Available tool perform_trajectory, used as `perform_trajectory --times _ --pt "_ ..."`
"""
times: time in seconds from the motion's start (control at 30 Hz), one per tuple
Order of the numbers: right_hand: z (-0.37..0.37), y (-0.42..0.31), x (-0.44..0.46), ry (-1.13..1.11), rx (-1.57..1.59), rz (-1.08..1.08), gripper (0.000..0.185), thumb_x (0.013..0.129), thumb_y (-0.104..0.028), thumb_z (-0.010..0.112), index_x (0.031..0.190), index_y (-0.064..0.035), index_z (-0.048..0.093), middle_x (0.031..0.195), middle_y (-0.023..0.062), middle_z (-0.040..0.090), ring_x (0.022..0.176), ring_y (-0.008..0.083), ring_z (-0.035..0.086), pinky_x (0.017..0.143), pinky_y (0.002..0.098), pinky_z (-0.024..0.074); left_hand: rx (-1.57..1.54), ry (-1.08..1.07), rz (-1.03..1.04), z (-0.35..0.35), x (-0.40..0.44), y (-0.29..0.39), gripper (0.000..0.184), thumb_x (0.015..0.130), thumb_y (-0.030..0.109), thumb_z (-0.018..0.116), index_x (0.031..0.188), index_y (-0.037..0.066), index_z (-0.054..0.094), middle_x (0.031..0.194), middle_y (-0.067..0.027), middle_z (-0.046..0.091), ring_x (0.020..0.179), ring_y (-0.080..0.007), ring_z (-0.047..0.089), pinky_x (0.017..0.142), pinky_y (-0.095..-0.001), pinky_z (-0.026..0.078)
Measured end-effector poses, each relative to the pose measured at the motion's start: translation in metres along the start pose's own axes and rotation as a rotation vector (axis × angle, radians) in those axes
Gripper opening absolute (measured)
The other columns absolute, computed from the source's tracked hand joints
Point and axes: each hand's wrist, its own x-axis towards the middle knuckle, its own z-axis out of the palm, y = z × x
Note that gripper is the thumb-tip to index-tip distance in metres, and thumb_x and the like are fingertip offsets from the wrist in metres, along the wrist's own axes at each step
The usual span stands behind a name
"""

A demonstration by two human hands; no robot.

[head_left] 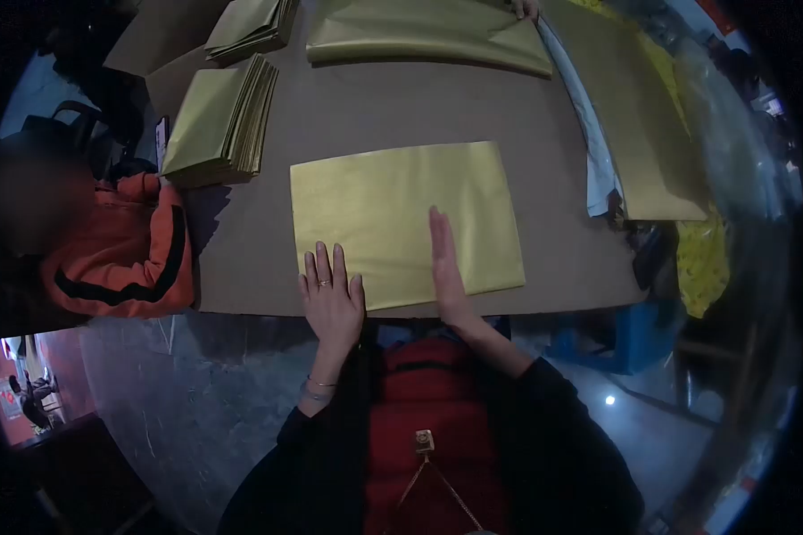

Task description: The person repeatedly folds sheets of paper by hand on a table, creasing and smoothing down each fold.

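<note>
A rectangular gold paper sheet [384,201] lies in front of me at the near edge of the table. On its lower left corner my left hand [334,299] rests palm down, fingers spread, a ring on one finger. My right hand [447,267] is turned on its edge over the right half of the sheet, its fingers stretched out straight and held together. Neither hand grips anything. Whether the sheet is a single layer or folded I cannot tell.
Two stacks of folded gold paper [207,120] [250,27] stand at the left of the brown table [562,259]. Larger gold sheets [419,31] lie at the far side, near another person's hand [525,9]. A person in an orange sleeve [120,254] sits left. A blue stool [629,339] stands below right.
</note>
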Motion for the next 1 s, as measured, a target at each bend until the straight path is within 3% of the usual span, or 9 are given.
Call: perform_trajectory --times 0.27,0.4,0.5,0.57,0.6,0.67,0.77,0.9,1.0 --pt "-0.099 0.001 -0.025 0.332 0.127 -0.020 0.078 0.095 -0.048 0.032 0.146 -0.0031 -0.007 0.154 0.0154 0.000 0.142 0.0291 0.000 0.114 0.0410 0.0011 0.059 -0.001 -0.016 0.002 -0.001 -0.001 0.053 0.093 0.033 0.044 0.140 0.012 0.037 0.148 -0.0142 0.028 0.135 -0.0354 0.027 0.107 -0.0516 0.025" --pt "-0.118 0.013 -0.029 0.313 0.052 -0.086 0.074 0.098 -0.047 0.029 0.146 -0.0070 -0.011 0.154 0.0128 -0.002 0.142 0.0254 0.000 0.114 0.0392 0.0045 0.036 0.023 -0.016 0.005 -0.001 -0.002 0.053 0.093 0.034 0.044 0.141 0.012 0.036 0.148 -0.0140 0.028 0.135 -0.0354 0.027 0.107 -0.0519 0.024" --pt "-0.119 0.011 -0.032 0.447 0.226 0.046 0.070 0.098 -0.045 0.035 0.147 -0.0035 0.006 0.152 0.0143 0.014 0.140 0.0256 0.015 0.112 0.0368 0.0153 0.022 0.027 -0.017 0.003 -0.002 -0.001 0.053 0.093 0.034 0.044 0.141 0.012 0.036 0.148 -0.0143 0.028 0.135 -0.0356 0.027 0.107 -0.0522 0.025" --pt "-0.130 0.008 -0.034 0.585 0.029 0.315 0.056 0.095 -0.038 0.046 0.137 -0.0023 0.037 0.134 0.0169 0.045 0.123 0.0241 0.045 0.102 0.0352 0.0346 0.034 0.029 -0.015 0.005 -0.001 -0.002 0.054 0.093 0.034 0.044 0.141 0.012 0.036 0.148 -0.0144 0.029 0.135 -0.0357 0.027 0.106 -0.0522 0.025" --pt "-0.139 0.007 -0.036 0.576 0.030 0.309 0.056 0.095 -0.038 0.046 0.137 -0.0023 0.037 0.134 0.0169 0.045 0.123 0.0241 0.045 0.102 0.0352 0.0346 0.048 0.021 -0.015 0.006 -0.001 -0.003 0.054 0.092 0.034 0.045 0.141 0.012 0.036 0.147 -0.0146 0.029 0.135 -0.0359 0.027 0.106 -0.0522 0.025" --pt "-0.155 0.006 -0.042 0.471 -0.278 0.671 0.053 0.093 -0.043 0.048 0.119 0.0034 0.055 0.105 0.0152 0.065 0.095 0.0227 0.063 0.081 0.0339 0.0477 0.031 0.061 -0.013 0.006 -0.002 -0.003 0.054 0.092 0.034 0.046 0.140 0.011 0.038 0.147 -0.0148 0.030 0.134 -0.0360 0.028 0.106 -0.0522 0.026" --pt "-0.157 -0.005 -0.033 0.178 -0.550 0.710 0.054 0.091 -0.046 0.051 0.108 0.0047 0.061 0.085 0.0159 0.067 0.081 0.0213 0.064 0.071 0.0344 0.0485 -0.005 0.083 0.006 0.001 -0.002 0.000 0.052 0.091 0.031 0.047 0.138 0.010 0.041 0.147 -0.0150 0.030 0.133 -0.0367 0.030 0.105 -0.0525 0.027" --pt "-0.149 -0.039 0.000 -0.106 -0.652 0.938 0.056 0.088 -0.050 0.055 0.100 0.0045 0.064 0.079 0.0156 0.065 0.076 0.0174 0.061 0.069 0.0340 0.0473 0.009 0.029 -0.032 -0.001 0.000 0.000 0.054 0.090 0.032 0.048 0.138 0.010 0.040 0.147 -0.0151 0.030 0.133 -0.0369 0.030 0.105 -0.0522 0.028" --pt "-0.132 -0.032 -0.004 0.051 -0.429 0.749 0.055 0.087 -0.049 0.057 0.100 0.0043 0.064 0.078 0.0128 0.065 0.074 0.0167 0.060 0.069 0.0339 0.0470 -0.002 0.016 -0.014 0.000 0.000 -0.002 0.054 0.091 0.034 0.047 0.139 0.010 0.039 0.147 -0.0155 0.029 0.133 -0.0372 0.029 0.105 -0.0528 0.027"
